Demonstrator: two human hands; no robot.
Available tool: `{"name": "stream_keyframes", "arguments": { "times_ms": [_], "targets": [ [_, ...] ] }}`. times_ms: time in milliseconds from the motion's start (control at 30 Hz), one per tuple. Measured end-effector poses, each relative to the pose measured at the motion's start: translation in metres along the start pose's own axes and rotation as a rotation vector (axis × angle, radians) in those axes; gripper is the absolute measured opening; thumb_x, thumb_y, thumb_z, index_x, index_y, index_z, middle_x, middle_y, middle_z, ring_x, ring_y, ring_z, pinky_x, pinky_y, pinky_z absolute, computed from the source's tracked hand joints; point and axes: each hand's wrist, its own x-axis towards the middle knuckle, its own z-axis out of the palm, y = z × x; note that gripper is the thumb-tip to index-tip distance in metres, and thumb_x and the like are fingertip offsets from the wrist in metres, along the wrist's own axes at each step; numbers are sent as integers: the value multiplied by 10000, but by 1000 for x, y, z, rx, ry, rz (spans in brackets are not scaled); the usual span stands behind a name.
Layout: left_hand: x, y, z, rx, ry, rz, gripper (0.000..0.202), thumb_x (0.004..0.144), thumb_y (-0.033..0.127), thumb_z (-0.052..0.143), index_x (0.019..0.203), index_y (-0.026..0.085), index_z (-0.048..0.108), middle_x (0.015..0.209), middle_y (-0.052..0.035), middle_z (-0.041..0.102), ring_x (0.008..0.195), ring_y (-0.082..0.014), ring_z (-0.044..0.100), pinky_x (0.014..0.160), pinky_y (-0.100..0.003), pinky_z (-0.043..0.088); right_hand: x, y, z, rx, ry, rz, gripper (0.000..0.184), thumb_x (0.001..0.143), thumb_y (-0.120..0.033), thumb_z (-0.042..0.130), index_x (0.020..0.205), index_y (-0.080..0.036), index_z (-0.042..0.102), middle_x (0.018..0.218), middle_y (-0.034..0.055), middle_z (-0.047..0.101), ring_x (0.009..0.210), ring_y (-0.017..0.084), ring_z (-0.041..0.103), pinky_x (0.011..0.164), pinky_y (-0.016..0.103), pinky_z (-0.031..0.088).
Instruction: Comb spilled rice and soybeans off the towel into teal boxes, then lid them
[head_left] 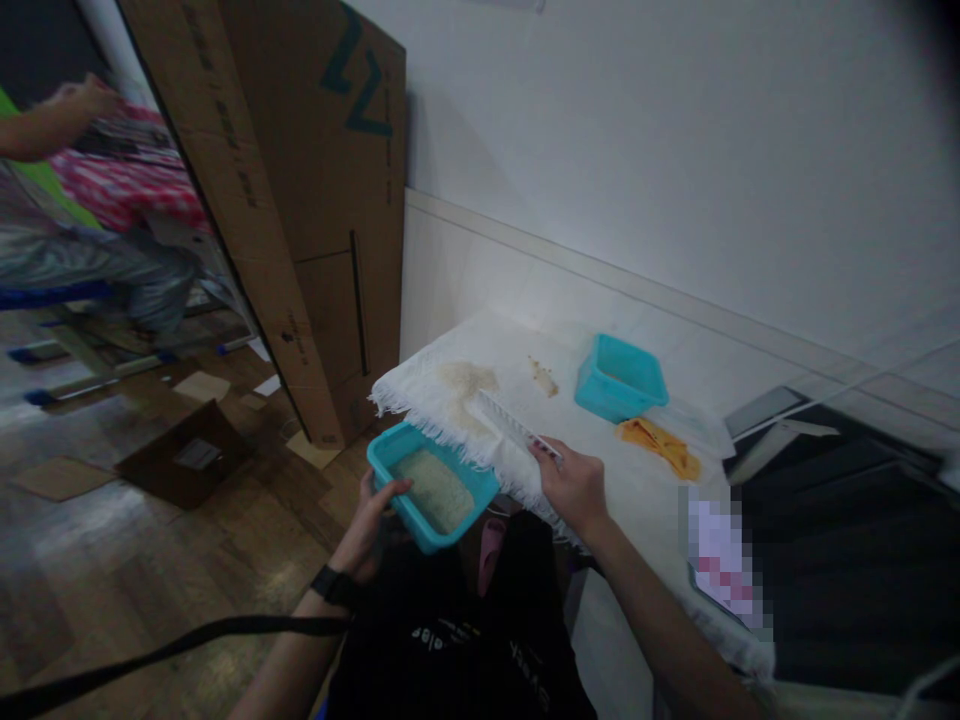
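My left hand (369,525) grips the near left side of a turquoise plastic tub (420,528), its thumb over the rim. Pale, rice-like grains (435,485) cover the tub's bottom. The tub is just below the fringed edge of a white cloth (517,345) on the table. My right hand (574,485) is closed on one end of a long, narrow white strip with a ridged, comb-like edge (514,422); its exact kind is unclear. The strip's far end lies beside a spread of pale grains (466,380) on the cloth.
Farther back are a second turquoise tub (600,392), an orange cloth (664,450) and a few brownish bits (544,377). A tall cardboard box (322,200) stands at the table's left. An opened carton (184,455) lies on the floor. Another person's arm (45,125) shows far left.
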Motion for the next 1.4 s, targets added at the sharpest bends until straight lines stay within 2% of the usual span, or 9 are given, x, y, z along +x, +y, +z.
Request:
{"name": "stream_keyframes", "arguments": {
  "times_ms": [133,300,467,700,867,1000,1200,1300,1400],
  "targets": [
    [-1,0,3,-19,5,-2,916,823,441,845,1592,418,348,1388,-104,627,950,-253,717,731,-388,625,-4,-2,-13,-56,15,-14,360,1105,-295,564,945,-154,854,792,93,845,602,185,792,608,218,572],
    [-4,2,6,-17,11,-12,923,821,430,826,1598,407,329,1410,-112,626,952,-263,716,728,-391,619,-15,-26,-22,-37,-5,-44,393,1127,-294,527,961,-137,848,810,101,848,595,173,785,602,213,569],
    [-6,5,8,5,17,-16,896,826,431,799,1593,406,336,1357,-107,639,897,-261,714,700,-389,599,-13,-41,-33,6,-20,-47,409,1138,-290,510,951,-133,837,762,81,833,560,166,772,574,207,562],
    [-3,1,3,15,-17,5,848,856,441,792,1576,413,343,1318,-83,646,858,-232,691,690,-372,583,-13,-43,-36,14,-3,-71,367,1133,-239,515,961,-132,821,795,75,844,593,167,791,603,204,593],
    [-2,3,4,19,10,11,833,833,449,808,1546,384,382,1315,-98,643,888,-249,694,709,-397,593,-22,-58,-36,71,0,-151,292,1098,-155,541,1004,-127,816,895,93,864,637,165,803,621,211,608],
    [-1,4,5,12,9,14,858,809,454,835,1544,396,395,1332,-103,646,927,-259,703,722,-400,599,-26,-69,-39,106,-16,-180,273,1097,-160,551,1033,-148,817,913,67,868,679,162,814,668,210,623],
    [-1,3,3,-13,-2,31,915,774,463,882,1547,390,398,1320,-103,648,932,-256,706,738,-414,622,-10,-40,-28,-9,55,-60,295,1101,-239,575,995,-157,838,883,98,863,667,179,809,683,217,616],
    [0,2,3,-16,-5,28,917,775,460,884,1545,402,390,1316,-97,647,933,-254,709,743,-413,626,-5,-23,-14,-64,12,-9,305,1088,-248,577,995,-163,855,819,94,852,619,181,793,637,219,596],
    [2,2,1,-21,-7,17,935,766,468,892,1548,417,382,1298,-92,654,926,-259,717,757,-434,629,-10,-19,-4,-39,-37,-31,272,1053,-201,590,1021,-173,859,840,79,858,615,171,791,630,212,592]
  ]
}}
